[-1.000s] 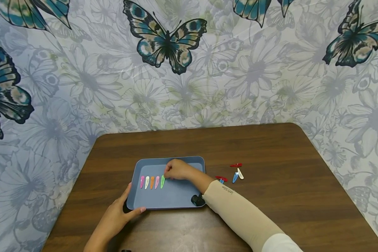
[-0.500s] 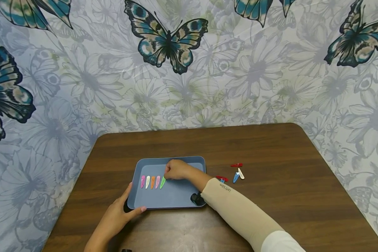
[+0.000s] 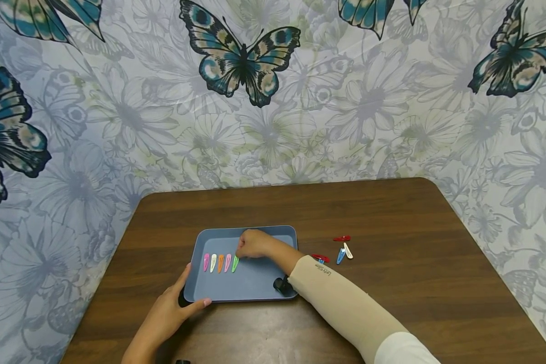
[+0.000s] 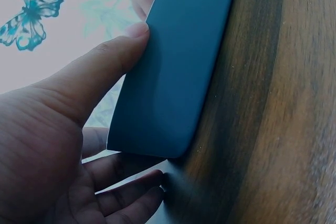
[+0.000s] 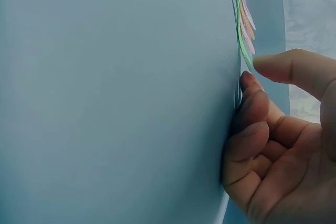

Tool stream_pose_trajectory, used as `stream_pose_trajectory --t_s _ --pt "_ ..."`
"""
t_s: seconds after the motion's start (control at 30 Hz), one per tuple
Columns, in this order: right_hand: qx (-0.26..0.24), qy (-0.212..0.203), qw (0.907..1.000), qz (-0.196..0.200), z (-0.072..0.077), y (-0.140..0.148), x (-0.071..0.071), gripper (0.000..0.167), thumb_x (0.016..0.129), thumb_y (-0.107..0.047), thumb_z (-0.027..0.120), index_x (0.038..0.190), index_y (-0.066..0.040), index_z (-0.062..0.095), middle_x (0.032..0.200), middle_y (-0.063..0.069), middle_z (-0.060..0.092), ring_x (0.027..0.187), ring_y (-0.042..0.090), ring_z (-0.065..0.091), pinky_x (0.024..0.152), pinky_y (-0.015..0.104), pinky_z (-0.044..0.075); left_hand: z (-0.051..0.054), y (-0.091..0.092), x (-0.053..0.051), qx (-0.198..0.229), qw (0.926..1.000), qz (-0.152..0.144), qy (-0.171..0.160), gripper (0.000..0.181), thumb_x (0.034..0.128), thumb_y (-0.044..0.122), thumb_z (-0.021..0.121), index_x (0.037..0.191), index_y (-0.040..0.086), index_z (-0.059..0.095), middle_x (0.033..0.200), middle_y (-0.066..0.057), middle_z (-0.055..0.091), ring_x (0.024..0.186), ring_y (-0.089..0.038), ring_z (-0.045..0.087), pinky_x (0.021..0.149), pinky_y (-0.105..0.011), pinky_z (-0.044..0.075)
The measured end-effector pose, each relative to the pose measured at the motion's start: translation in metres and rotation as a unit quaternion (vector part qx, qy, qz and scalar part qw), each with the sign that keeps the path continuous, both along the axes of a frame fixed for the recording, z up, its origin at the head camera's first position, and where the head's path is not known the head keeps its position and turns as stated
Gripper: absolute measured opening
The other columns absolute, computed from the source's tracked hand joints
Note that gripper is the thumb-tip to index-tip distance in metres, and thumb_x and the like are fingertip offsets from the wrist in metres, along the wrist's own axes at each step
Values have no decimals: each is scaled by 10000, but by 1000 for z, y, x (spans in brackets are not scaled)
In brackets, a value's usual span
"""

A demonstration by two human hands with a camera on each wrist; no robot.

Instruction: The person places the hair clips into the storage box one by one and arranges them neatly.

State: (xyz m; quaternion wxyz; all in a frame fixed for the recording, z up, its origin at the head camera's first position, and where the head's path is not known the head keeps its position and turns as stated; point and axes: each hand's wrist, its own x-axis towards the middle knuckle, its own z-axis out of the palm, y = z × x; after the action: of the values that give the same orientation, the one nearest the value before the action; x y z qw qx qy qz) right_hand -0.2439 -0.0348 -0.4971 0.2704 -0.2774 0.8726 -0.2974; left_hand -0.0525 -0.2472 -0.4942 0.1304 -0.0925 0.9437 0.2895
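Observation:
On the blue-grey tray (image 3: 255, 290), several snap hair clips stand in a row: a darker pink clip (image 3: 206, 262), a white clip (image 3: 213, 263), an orange clip (image 3: 220, 263), a light pink clip (image 3: 228, 263) and a green hair clip (image 3: 235, 264) at the right end. My right hand (image 3: 254, 243) pinches the green clip's far end between thumb and index finger; the other fingers curl against the tray floor in the right wrist view. With my left hand (image 3: 169, 308) I hold the tray's near left corner, thumb (image 4: 113, 56) on the near rim and fingers around the side.
Right of the tray on the wooden table (image 3: 391, 303) lie loose clips: a red clip (image 3: 342, 238), a white clip (image 3: 348, 251), a blue clip (image 3: 340, 256), and another red clip (image 3: 320, 258) over a blue one. A patterned butterfly cloth (image 3: 273, 136) surrounds the table.
The green clip has turned slightly, now standing closer to parallel with its neighbours. My right hand has shifted a little left with it. The left hand stays at the tray corner.

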Motion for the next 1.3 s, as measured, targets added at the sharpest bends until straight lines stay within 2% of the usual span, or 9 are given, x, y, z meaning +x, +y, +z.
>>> stream_pose_trajectory --t_s 0.23,0.4,0.53,0.63,0.8,0.9,1.1,1.3 --pt "-469 -411 9978 -247 1 8 2 116 913 -221 741 833 -143 711 695 -56 619 623 77 547 574 221 425 0 0 -1 -11 10000 16 -89 1161 838 722 654 1644 162 34 1598 -347 275 1427 -574 337 1087 -711 355" --pt "-944 -705 9924 -366 0 13 0 49 914 -174 743 920 -131 721 734 -38 635 657 105 559 575 232 426 -1 0 -1 34 10000 28 -87 1162 837 714 663 1644 159 38 1598 -345 279 1428 -571 339 1093 -709 352" --pt "-1319 -827 9866 -482 3 18 -1 98 906 -137 734 994 -96 731 761 -31 638 696 152 602 565 231 436 0 1 -2 8 10000 13 -66 1160 838 713 663 1644 156 40 1592 -349 285 1421 -575 346 1086 -710 358" --pt "-1555 -804 9833 -495 10 23 0 156 905 -133 725 1049 -73 732 802 -24 643 735 178 611 585 234 443 1 1 -1 11 10000 21 -77 1159 838 712 663 1644 161 38 1593 -347 286 1423 -573 346 1087 -709 358" --pt "-1881 -672 9785 -518 25 33 0 202 925 -127 708 1113 -54 724 899 -12 679 766 93 576 662 233 457 1 1 -2 16 10000 31 -88 1162 836 717 662 1645 174 27 1594 -346 285 1424 -574 343 1085 -709 359" --pt "-2088 -680 9736 -615 34 40 1 217 931 -122 692 1132 -45 720 935 9 699 793 105 593 692 238 464 0 0 -2 -2 10000 19 -62 1162 837 719 658 1644 177 22 1596 -345 282 1424 -576 341 1083 -710 360" --pt "-2455 -899 9616 -840 50 59 6 192 929 -173 694 1108 -112 729 958 8 687 892 251 647 768 319 505 -2 -1 0 20 10000 -10 69 1163 833 722 660 1645 173 33 1614 -320 263 1443 -560 319 1105 -703 342" --pt "-2661 -833 9554 -971 63 78 13 164 934 -179 691 1091 -145 725 968 18 691 900 215 668 820 358 533 -2 -1 2 -48 9999 13 109 1179 817 741 659 1646 173 42 1606 -327 277 1439 -562 327 1103 -704 344"
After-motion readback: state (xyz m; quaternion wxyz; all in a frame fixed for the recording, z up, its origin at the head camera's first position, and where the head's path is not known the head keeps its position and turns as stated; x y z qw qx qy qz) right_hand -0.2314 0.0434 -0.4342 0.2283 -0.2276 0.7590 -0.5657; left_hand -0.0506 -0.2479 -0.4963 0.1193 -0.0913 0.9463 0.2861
